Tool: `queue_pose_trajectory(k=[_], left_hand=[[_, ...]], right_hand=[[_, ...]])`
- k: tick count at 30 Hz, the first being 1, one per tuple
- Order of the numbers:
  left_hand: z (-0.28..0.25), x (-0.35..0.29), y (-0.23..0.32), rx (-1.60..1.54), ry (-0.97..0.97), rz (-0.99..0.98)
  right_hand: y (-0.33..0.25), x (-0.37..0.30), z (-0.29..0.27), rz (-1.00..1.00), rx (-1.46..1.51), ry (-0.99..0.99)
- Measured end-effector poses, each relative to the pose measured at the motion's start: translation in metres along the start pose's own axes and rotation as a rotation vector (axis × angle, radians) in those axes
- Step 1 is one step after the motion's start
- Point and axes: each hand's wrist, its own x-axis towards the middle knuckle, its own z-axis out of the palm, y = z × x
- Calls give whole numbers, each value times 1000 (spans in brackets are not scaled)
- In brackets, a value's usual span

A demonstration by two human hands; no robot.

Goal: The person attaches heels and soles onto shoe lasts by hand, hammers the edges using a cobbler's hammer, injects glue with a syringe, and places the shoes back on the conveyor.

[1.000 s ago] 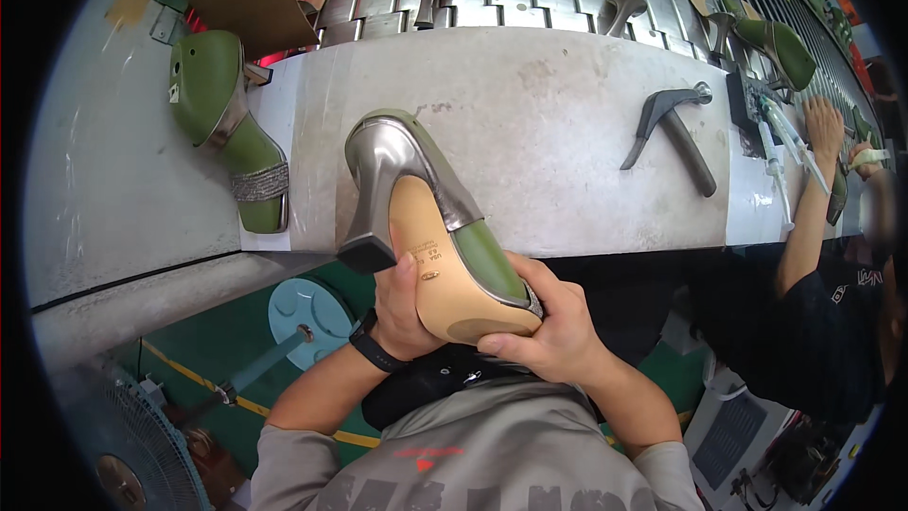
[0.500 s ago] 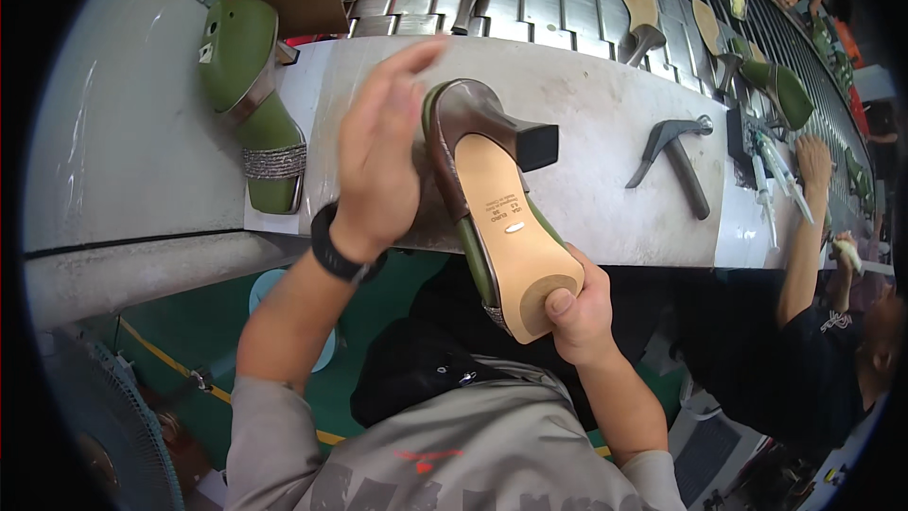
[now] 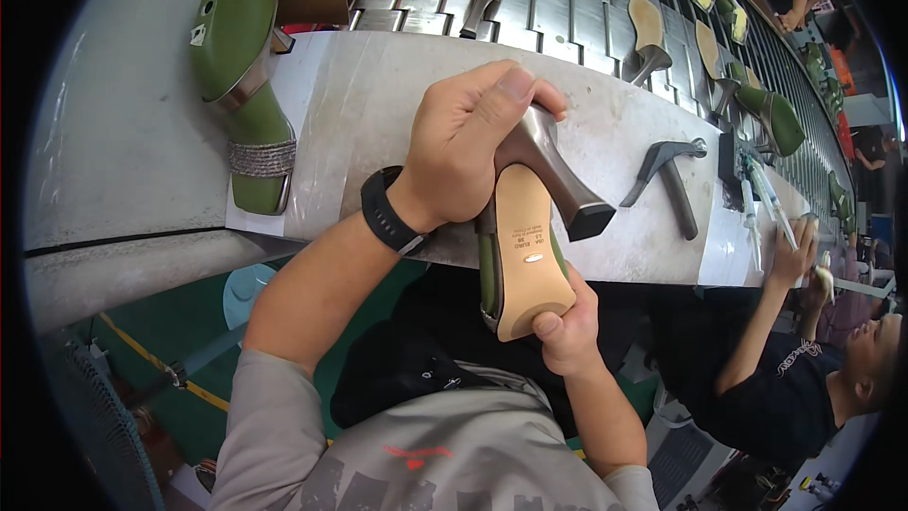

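Here, upturned shoe (image 3: 526,218), toe (image 3: 515,324) toward person (image 3: 430,440) — long axis outward, fingers (image 3: 549,325) clasping both ends

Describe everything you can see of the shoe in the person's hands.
The shoe is high-heeled and held sole-up, toe end low in the picture, overlapping the table edge in view. Its tan sole bears dark print and a small pale oval; green upper shows at the sides. The glossy grey-brown, metallic-looking heel ends in a black tip. The left hand wraps the heel end; the right hand grips the toe end.
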Motion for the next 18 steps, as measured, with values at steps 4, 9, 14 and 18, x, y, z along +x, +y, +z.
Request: queue_pose_trajectory(k=[4, 9, 14, 18], left_hand=[[-5, 0, 0, -6, -106, 95], [-12, -4, -3, 35, -101, 137], [-15, -4, 3, 53, -75, 37], [1, 1, 10, 67, -38, 65]], right_hand=[[9, -2, -2, -6, -17, -9], [10, -4, 3, 28, 10, -14], [10, -1, 6, 18, 13, -29], [4, 1, 3, -7, 113, -19]])
